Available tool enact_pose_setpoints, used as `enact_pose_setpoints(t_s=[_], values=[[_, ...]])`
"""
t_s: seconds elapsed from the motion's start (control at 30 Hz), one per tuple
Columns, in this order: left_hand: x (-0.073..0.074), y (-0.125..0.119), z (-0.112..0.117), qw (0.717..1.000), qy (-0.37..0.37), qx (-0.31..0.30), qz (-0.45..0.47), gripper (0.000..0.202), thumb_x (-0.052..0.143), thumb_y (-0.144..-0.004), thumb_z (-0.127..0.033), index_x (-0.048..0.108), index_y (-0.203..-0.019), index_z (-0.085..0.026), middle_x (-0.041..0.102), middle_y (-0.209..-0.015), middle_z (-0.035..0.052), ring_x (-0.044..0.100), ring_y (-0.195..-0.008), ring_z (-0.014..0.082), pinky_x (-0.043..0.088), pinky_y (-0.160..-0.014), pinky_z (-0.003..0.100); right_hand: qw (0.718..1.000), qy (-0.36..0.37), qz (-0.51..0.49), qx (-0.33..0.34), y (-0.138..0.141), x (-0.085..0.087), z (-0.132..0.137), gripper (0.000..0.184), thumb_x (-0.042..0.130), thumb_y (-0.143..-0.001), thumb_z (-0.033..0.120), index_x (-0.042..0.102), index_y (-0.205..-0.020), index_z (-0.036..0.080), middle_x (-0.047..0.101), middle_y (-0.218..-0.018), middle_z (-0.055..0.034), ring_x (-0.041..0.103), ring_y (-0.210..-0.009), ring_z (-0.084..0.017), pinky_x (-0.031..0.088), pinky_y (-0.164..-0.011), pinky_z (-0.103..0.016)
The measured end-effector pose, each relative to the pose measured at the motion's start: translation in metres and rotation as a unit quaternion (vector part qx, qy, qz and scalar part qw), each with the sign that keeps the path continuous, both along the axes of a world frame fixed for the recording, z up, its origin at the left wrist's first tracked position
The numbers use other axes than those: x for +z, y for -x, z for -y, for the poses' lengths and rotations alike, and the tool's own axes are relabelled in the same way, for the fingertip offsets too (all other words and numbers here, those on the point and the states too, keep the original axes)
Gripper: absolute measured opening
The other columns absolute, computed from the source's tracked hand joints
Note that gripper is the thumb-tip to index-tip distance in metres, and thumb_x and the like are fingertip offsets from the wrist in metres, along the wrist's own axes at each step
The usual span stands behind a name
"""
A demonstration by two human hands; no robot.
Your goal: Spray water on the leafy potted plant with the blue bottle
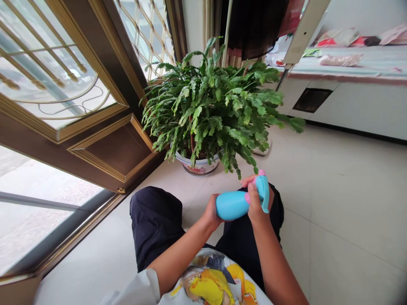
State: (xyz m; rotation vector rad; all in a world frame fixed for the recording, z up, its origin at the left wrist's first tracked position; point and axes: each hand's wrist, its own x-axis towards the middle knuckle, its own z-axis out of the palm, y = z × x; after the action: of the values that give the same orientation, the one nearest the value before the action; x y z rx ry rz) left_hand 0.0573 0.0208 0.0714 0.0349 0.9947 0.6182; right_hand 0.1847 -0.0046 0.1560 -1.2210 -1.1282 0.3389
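A light blue spray bottle [233, 204] with a pink collar and nozzle lies sideways between my hands, above my dark-trousered knees. My left hand [211, 213] is closed round the bottle's base. My right hand [255, 202] grips the blue spray head [263, 191] at the neck, fingers wrapped over it. Just beyond the bottle, on the pale tiled floor, stands a bushy green plant [212, 103] in a patterned ceramic pot [199, 165].
A brown door with gold trim and lattice glass [104, 140] stands at the left, next to the plant. A white cabinet with a cluttered top [346, 91] runs along the back right. Pale floor tiles [346, 199] stretch to the right.
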Motion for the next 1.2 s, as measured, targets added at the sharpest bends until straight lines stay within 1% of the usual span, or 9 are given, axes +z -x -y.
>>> enact_pose_setpoints(t_s=[0.1,0.17,0.23,0.37,0.5,0.7,0.87,1.03,1.2], values=[[0.015,0.001,0.001,0.996,-0.005,0.009,-0.085,0.042,0.043,-0.092,-0.046,0.052,-0.124,-0.021,0.062,-0.104,0.0103,0.064,-0.096,0.0327,0.050,-0.091,0.053,1.000,0.007,0.006,0.013,0.004,-0.002,-0.003,0.026,0.053,-0.094,0.043,0.063,-0.084,0.021,0.068,-0.080,-0.0032,0.064,-0.073,-0.019,0.052,-0.070,-0.034],[0.021,0.003,0.002,0.996,-0.003,0.004,-0.093,0.040,0.040,-0.094,-0.046,0.052,-0.122,-0.021,0.062,-0.101,0.0104,0.064,-0.097,0.0332,0.049,-0.092,0.055,1.000,0.017,0.008,0.022,0.007,-0.004,-0.004,0.027,0.052,-0.094,0.043,0.063,-0.083,0.021,0.067,-0.079,-0.0034,0.065,-0.076,-0.020,0.051,-0.068,-0.033],[0.022,0.005,0.003,0.996,0.000,0.001,-0.093,0.041,0.037,-0.095,-0.047,0.053,-0.120,-0.019,0.062,-0.098,0.0108,0.064,-0.096,0.0336,0.049,-0.092,0.056,0.999,0.023,0.006,0.030,0.011,-0.007,-0.005,0.029,0.052,-0.094,0.045,0.062,-0.080,0.022,0.065,-0.076,-0.0033,0.065,-0.076,-0.021,0.051,-0.066,-0.033],[0.015,0.013,0.005,0.997,0.009,0.014,-0.081,0.042,0.039,-0.093,-0.049,0.054,-0.119,-0.019,0.063,-0.100,0.0122,0.064,-0.096,0.0346,0.050,-0.088,0.055,0.999,0.030,0.007,0.038,0.017,-0.012,-0.007,0.027,0.053,-0.093,0.045,0.061,-0.081,0.023,0.064,-0.075,-0.0027,0.066,-0.077,-0.022,0.053,-0.072,-0.036],[0.007,0.019,0.008,0.997,0.019,0.014,-0.070,0.043,0.039,-0.093,-0.048,0.055,-0.120,-0.018,0.064,-0.098,0.0125,0.064,-0.093,0.0341,0.050,-0.088,0.055,0.994,0.057,0.073,0.066,0.024,-0.013,-0.011,0.021,0.054,-0.092,0.042,0.062,-0.085,0.024,0.069,-0.086,-0.0042,0.065,-0.081,-0.023,0.052,-0.082,-0.040],[0.003,0.031,0.007,0.997,0.017,0.045,-0.060,0.041,0.038,-0.094,-0.044,0.056,-0.118,-0.016,0.063,-0.094,0.0115,0.064,-0.088,0.0313,0.050,-0.090,0.055,0.990,0.046,0.104,0.082,0.043,-0.012,-0.019,0.018,0.054,-0.092,0.040,0.058,-0.084,0.024,0.064,-0.074,-0.0013,0.062,-0.073,-0.022,0.050,-0.073,-0.037],[-0.004,0.044,0.008,0.996,0.024,0.055,-0.061,0.040,0.038,-0.093,-0.043,0.055,-0.119,-0.017,0.063,-0.095,0.0117,0.064,-0.086,0.0301,0.049,-0.090,0.054,0.987,0.058,0.089,0.119,0.056,-0.014,-0.024,0.017,0.055,-0.091,0.039,0.058,-0.085,0.024,0.066,-0.079,-0.0016,0.062,-0.076,-0.021,0.050,-0.076,-0.037],[-0.017,0.053,0.012,0.996,0.031,0.055,-0.062,0.041,0.041,-0.091,-0.043,0.056,-0.118,-0.016,0.064,-0.099,0.0132,0.063,-0.088,0.0313,0.049,-0.089,0.056,0.983,0.084,0.084,0.138,0.062,-0.028,-0.027,0.016,0.055,-0.091,0.037,0.056,-0.082,0.024,0.063,-0.074,-0.0007,0.060,-0.072,-0.020,0.049,-0.071,-0.035],[-0.027,0.057,0.012,0.994,0.045,0.071,-0.066,0.042,0.042,-0.091,-0.042,0.056,-0.121,-0.017,0.063,-0.103,0.0139,0.062,-0.090,0.0315,0.049,-0.085,0.053,0.978,0.121,0.047,0.160,0.064,-0.041,-0.031,0.017,0.056,-0.091,0.041,0.057,-0.086,0.025,0.063,-0.075,-0.0006,0.061,-0.072,-0.021,0.049,-0.066,-0.033]])
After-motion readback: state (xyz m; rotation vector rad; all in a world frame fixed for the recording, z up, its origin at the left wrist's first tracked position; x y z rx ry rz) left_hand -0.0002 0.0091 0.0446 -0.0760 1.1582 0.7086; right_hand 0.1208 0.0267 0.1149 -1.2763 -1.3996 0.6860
